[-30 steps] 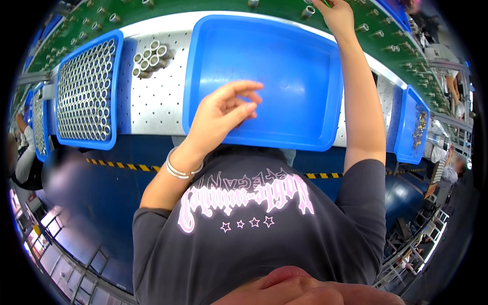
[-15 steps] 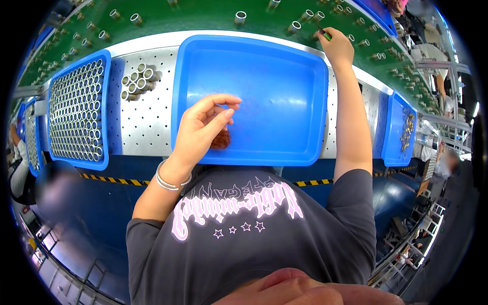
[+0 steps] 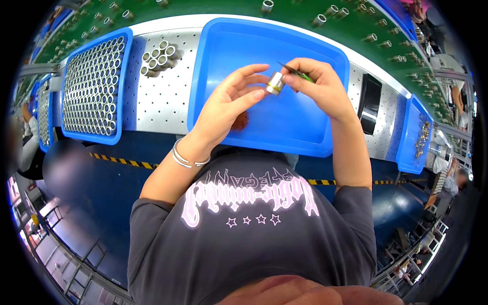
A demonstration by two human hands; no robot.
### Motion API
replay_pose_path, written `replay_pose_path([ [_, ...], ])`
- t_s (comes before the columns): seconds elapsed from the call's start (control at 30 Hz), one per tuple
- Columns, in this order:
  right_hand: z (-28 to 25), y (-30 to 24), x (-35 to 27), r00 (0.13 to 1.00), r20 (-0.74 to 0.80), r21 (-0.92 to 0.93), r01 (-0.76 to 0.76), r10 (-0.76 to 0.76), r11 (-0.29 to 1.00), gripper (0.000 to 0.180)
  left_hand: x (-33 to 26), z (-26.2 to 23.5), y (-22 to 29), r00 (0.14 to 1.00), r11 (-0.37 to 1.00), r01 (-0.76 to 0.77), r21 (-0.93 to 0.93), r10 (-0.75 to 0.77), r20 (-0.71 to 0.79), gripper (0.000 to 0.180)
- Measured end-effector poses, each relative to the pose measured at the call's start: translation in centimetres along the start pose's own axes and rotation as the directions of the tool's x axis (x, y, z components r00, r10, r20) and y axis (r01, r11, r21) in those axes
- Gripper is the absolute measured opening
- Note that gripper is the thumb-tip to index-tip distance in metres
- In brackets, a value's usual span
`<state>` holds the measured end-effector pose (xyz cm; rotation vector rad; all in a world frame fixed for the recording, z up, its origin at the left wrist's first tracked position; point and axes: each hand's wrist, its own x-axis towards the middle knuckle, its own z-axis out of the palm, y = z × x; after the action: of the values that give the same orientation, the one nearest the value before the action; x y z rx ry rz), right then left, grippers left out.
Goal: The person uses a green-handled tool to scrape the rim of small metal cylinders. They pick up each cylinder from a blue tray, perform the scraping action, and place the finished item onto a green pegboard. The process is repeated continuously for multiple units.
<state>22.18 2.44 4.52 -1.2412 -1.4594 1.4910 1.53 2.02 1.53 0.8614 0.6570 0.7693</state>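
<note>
Pinching metal cylinder (image 3: 275, 83) between thumb and forefinger of right hand (image 3: 321, 87), with green-handled tool (image 3: 305, 77) clamped there too. Holding left hand (image 3: 227, 104) with thumb and fingers apart, just beside metal cylinder; cannot quite tell whether touching. Poised over large blue tray (image 3: 300, 129), above reddish-brown wad (image 3: 241, 122), partly hidden by left wrist. Showing, farther left, cylinder cluster (image 3: 158, 57) on perforated worktop (image 3: 165, 104), near packed tray (image 3: 125, 89).

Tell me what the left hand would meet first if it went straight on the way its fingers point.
The left hand would probably first meet the short metal cylinder held in the right hand. Depth is unclear, so the two may even be in contact.
</note>
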Motion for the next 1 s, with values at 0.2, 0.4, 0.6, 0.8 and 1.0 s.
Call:
replay_pose_path([
  [0.2,2.7,0.9,-1.0,0.971,-0.195,-0.036,0.131,-0.135,0.991,0.013,-1.1,-0.5,-0.4,0.997,0.994,0.075,-0.084,-0.075,-0.005,0.044],
  [0.4,5.1,-0.1,-2.1,0.841,-0.16,-0.485,0.389,-0.517,0.783,0.021,-1.6,-0.6,-0.7,1.0,0.997,-0.01,-0.07,0.008,-0.028,0.045],
  [0.6,5.2,0.8,-2.3,0.85,-0.255,-0.337,0.368,-0.46,0.867,0.017,-1.8,-0.4,-0.2,0.999,0.992,0.024,-0.128,-0.03,-0.044,0.043],
  [0.8,5.1,0.6,-2.6,0.976,-0.21,0.366,0.131,-0.055,0.921,0.008,-1.6,-0.4,-1.1,0.989,0.992,-0.124,-0.024,0.121,-0.09,0.041],
  [1.0,5.2,0.8,-2.8,0.964,-0.237,-0.022,0.117,-0.119,0.993,0.014,-1.9,-0.6,-1.0,0.988,0.989,-0.134,0.063,0.138,-0.063,0.038],
])
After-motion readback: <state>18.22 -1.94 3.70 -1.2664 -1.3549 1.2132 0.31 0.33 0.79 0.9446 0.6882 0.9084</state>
